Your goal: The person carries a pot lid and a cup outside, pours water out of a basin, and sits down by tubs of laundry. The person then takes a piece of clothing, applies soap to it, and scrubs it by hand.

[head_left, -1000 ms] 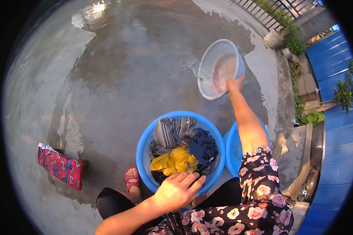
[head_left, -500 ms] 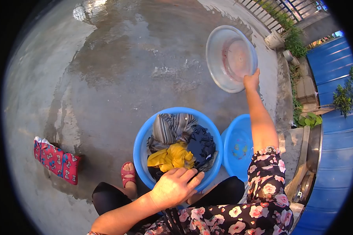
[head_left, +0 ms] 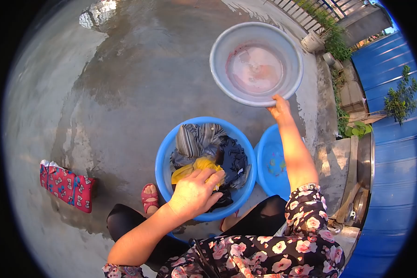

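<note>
Fingers of the right hand (head_left: 280, 110) grip the near rim of a round pale-grey plastic basin (head_left: 241, 92) above wet concrete floor (head_left: 139, 92), apparently to clear the round blue plastic tub (head_left: 161, 162), where the left hand (head_left: 192, 192) curls over crumpled yellow cloth (head_left: 182, 174), whether gripping unclear.

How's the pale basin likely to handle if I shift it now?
The pale basin is probably light for its size: the right hand alone holds it up. Its unbent round shape suggests stiffness. Gripped only at one edge, it may tip.
</note>
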{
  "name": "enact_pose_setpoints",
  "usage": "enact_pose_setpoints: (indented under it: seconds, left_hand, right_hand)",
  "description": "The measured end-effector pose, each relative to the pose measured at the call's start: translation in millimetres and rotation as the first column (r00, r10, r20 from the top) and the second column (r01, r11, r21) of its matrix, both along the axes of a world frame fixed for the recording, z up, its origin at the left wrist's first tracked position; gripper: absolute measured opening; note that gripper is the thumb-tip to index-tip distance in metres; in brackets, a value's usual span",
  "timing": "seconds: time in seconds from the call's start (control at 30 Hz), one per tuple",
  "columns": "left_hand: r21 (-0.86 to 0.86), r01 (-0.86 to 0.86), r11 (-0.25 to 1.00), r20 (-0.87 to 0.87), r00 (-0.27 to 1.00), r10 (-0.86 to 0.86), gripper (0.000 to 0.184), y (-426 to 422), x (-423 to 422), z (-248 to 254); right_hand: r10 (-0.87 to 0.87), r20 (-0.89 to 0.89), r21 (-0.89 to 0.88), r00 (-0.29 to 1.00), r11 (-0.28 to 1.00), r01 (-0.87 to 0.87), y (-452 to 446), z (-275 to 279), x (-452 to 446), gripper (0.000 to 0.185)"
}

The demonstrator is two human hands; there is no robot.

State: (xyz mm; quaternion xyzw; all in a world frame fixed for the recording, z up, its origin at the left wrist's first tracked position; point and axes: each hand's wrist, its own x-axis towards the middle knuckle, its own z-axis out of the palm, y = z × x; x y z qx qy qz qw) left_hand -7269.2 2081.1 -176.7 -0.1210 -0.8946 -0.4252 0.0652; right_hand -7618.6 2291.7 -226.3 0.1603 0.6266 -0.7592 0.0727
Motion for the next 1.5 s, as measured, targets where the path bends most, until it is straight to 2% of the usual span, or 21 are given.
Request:
enact_pose_setpoints:
  seconds: [0.07, 0.1, 0.17, 0.27, 0.37, 0.4, 0.47, 0.5, 0.6, 0.7, 0.8, 0.9, 0.97, 1.03, 1.1, 1.2, 1.23, 1.33, 1.4, 1.43, 1.5]
  left_hand:
    - [0.081, -0.091, 0.992, 0.042, 0.995, 0.088, 0.047, -4, 0, 5]
    - [0.104, -0.129, 0.986, 0.181, 0.977, 0.109, 0.049, -7, 0, 7]
    - [0.364, -0.263, 0.893, 0.306, 0.94, 0.153, 0.056, -16, -3, -2]
    - [0.719, -0.515, 0.467, 0.523, 0.843, 0.123, 0.068, -30, -9, 4]
    - [0.746, -0.63, 0.217, 0.614, 0.776, 0.14, 0.076, -46, -7, 12]
    - [0.745, -0.633, 0.213, 0.614, 0.774, 0.151, 0.076, -51, -6, 13]
    - [0.816, -0.576, 0.049, 0.571, 0.817, 0.082, 0.068, -59, -3, 9]
    - [0.809, -0.586, 0.045, 0.581, 0.809, 0.087, 0.068, -62, -1, 5]
    - [0.86, -0.457, -0.224, 0.484, 0.872, 0.079, 0.04, -72, 1, 3]
    - [0.858, -0.46, -0.228, 0.496, 0.858, 0.133, 0.034, -84, 10, 4]
    - [0.841, -0.478, -0.252, 0.522, 0.84, 0.15, 0.026, -93, 18, 9]
    - [0.838, -0.462, -0.29, 0.518, 0.84, 0.16, 0.02, -103, 20, 5]
    - [0.837, -0.449, -0.312, 0.515, 0.839, 0.175, 0.02, -112, 23, 0]
    - [0.837, -0.436, -0.33, 0.511, 0.838, 0.189, 0.02, -120, 26, -1]
    - [0.844, -0.404, -0.352, 0.488, 0.851, 0.193, 0.021, -127, 30, -6]
    - [0.829, -0.396, -0.396, 0.488, 0.858, 0.163, 0.026, -135, 41, -17]
    - [0.828, -0.414, -0.378, 0.499, 0.852, 0.16, 0.026, -136, 48, -21]
    - [0.809, -0.444, -0.386, 0.546, 0.81, 0.212, 0.033, -126, 74, -27]
    - [0.788, -0.483, -0.381, 0.577, 0.796, 0.183, 0.03, -121, 90, -17]
    - [0.768, -0.506, -0.392, 0.593, 0.793, 0.139, 0.027, -120, 99, -12]
    - [0.754, -0.529, -0.389, 0.615, 0.776, 0.139, 0.028, -121, 99, -8]
  right_hand:
    - [0.103, 0.009, 0.009, 0.995, 0.995, -0.104, -9, 8, 22, 0.043]
    - [0.102, 0.003, 0.008, 0.995, 0.995, -0.102, -14, 12, 33, 0.043]
    - [0.248, -0.005, -0.21, 0.969, 0.947, -0.244, -25, 18, 53, 0.042]
    - [0.362, -0.037, -0.302, 0.931, 0.884, -0.356, -52, 32, 85, 0.042]
    - [0.438, -0.04, -0.338, 0.898, 0.84, -0.424, -77, 39, 108, 0.044]
    - [0.482, -0.04, -0.361, 0.875, 0.81, -0.462, -85, 39, 115, 0.045]
    - [0.531, -0.036, -0.39, 0.846, 0.772, -0.501, -104, 46, 133, 0.047]
    - [0.59, -0.047, -0.392, 0.806, 0.731, -0.558, -113, 49, 141, 0.048]
    - [0.689, -0.08, -0.397, 0.721, 0.641, -0.657, -140, 61, 165, 0.05]
    - [0.76, -0.147, -0.371, 0.634, 0.552, -0.747, -155, 67, 174, 0.055]
    - [0.84, -0.131, -0.389, 0.526, 0.444, -0.807, -156, 72, 181, 0.074]
    - [0.807, -0.073, -0.322, 0.587, 0.537, -0.779, -132, 61, 186, 0.075]
    - [0.765, 0.054, -0.22, 0.642, 0.636, -0.739, -106, 51, 200, 0.06]
    - [0.755, 0.129, -0.038, 0.643, 0.651, -0.758, -76, 35, 223, 0.047]
    - [0.722, 0.266, 0.031, 0.639, 0.656, -0.754, -51, 15, 252, 0.036]
    - [0.802, 0.401, 0.09, 0.443, 0.447, -0.89, -24, -19, 309, 0.033]
    - [0.853, 0.407, 0.017, 0.327, 0.351, -0.936, -18, -32, 328, 0.032]
    - [0.92, 0.391, 0.05, -0.022, -0.045, -0.998, -12, -68, 388, 0.032]
    - [0.839, 0.451, 0.342, -0.304, -0.477, -0.809, -12, -106, 421, 0.042]
    - [0.842, 0.434, 0.327, -0.319, -0.477, -0.816, -7, -122, 441, 0.042]
    - [0.758, 0.514, 0.436, -0.401, -0.634, -0.639, 3, -144, 468, 0.044]
